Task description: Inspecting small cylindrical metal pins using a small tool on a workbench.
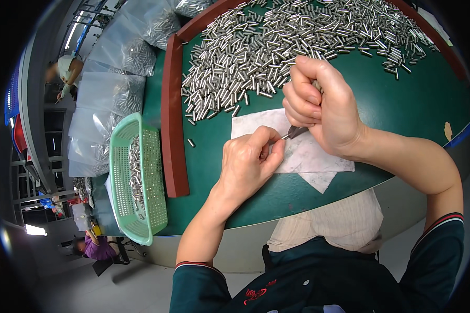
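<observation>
Pinching a small steel pin (pixel 284 137) between thumb and forefinger, the left hand (pixel 248 161) holds it low over the white paper (pixel 308 154), likely so the right hand (pixel 321 104) can work its tip with a thin dark tool (pixel 296 132), gripped in curled fingers. Short, shiny and cylindrical, the pin matches the pile (pixel 277 52) heaped within reach on the green table (pixel 402 104); more lie in the basket (pixel 121 156) at the left

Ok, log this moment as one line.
left hand: pinches small metal pin | right hand: holds dark tool at pin | below: white paper | nearby: pin pile
</observation>
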Demonstrator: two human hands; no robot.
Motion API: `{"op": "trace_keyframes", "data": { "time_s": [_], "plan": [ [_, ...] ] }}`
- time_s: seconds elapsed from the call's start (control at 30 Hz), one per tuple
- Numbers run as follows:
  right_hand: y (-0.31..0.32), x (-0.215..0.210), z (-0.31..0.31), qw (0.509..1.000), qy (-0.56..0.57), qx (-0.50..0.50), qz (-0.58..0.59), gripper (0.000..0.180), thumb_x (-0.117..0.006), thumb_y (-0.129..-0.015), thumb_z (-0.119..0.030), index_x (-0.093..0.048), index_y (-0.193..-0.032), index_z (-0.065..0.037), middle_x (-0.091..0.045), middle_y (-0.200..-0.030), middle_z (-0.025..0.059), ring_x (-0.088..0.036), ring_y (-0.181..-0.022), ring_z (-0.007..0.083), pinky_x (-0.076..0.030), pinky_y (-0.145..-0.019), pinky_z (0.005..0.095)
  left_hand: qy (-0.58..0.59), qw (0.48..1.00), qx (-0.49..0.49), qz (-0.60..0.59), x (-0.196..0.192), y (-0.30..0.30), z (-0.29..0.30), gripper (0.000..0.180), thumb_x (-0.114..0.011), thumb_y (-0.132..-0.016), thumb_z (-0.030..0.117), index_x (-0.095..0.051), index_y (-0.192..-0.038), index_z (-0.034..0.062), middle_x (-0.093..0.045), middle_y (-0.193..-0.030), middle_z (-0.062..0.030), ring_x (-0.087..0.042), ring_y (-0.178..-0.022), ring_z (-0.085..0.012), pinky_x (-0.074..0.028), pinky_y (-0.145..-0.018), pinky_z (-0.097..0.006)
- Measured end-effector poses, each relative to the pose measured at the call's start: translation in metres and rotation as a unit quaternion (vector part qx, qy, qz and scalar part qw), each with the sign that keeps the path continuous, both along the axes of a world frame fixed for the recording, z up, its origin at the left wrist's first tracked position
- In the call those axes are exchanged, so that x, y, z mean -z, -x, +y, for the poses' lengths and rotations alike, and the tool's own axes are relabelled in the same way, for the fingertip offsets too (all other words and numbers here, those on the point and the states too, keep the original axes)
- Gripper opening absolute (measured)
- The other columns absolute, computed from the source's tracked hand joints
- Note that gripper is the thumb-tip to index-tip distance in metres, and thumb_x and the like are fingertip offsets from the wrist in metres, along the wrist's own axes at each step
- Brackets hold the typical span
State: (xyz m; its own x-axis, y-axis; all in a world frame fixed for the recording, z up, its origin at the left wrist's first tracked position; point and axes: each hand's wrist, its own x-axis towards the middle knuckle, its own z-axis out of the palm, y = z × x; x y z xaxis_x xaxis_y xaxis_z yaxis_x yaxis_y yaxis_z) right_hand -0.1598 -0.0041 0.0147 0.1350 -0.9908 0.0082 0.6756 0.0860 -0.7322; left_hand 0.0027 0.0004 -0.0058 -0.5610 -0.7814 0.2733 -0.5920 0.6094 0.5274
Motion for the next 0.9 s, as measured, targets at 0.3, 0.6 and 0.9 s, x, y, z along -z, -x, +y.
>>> {"op": "trace_keyframes", "data": {
  "time_s": [0.3, 0.6, 0.9],
  "plan": [
    [0.0, 0.002, 0.0, 1.0, 0.016, -0.005, 0.003, 0.041, -0.031, -0.089, -0.027, -0.026, -0.051, -0.013, -0.024, -0.04, -0.0037, -0.016, -0.038, 0.0065, -0.016, -0.038, 0.0231, -0.003, 1.0, 0.001, 0.001, 0.0, 0.001, 0.0, 0.009, -0.064, -0.07, 0.006, -0.055, -0.069, 0.0049, -0.046, -0.044, -0.0039, -0.047, -0.037, -0.0172, -0.037, -0.037, -0.029],
    [-0.008, 0.0, 0.004, 0.995, 0.076, 0.0, 0.06, 0.041, -0.031, -0.09, -0.027, -0.027, -0.052, -0.012, -0.025, -0.043, -0.0028, -0.018, -0.041, 0.0065, -0.018, -0.041, 0.0233, -0.057, 0.998, -0.001, 0.03, -0.004, 0.003, 0.0, 0.009, -0.062, -0.071, 0.003, -0.054, -0.067, 0.0013, -0.048, -0.046, -0.0078, -0.05, -0.039, -0.0206, -0.038, -0.039, -0.03],
    [-0.012, 0.004, 0.0, 0.994, 0.082, 0.012, 0.074, 0.041, -0.033, -0.09, -0.027, -0.027, -0.053, -0.011, -0.026, -0.044, -0.0028, -0.019, -0.042, 0.006, -0.017, -0.04, 0.0233, -0.054, 0.998, 0.002, 0.018, -0.002, 0.002, -0.001, 0.01, -0.061, -0.071, 0.002, -0.052, -0.066, 0.0012, -0.047, -0.046, -0.0079, -0.05, -0.039, -0.022, -0.038, -0.039, -0.031]
  ]
}}
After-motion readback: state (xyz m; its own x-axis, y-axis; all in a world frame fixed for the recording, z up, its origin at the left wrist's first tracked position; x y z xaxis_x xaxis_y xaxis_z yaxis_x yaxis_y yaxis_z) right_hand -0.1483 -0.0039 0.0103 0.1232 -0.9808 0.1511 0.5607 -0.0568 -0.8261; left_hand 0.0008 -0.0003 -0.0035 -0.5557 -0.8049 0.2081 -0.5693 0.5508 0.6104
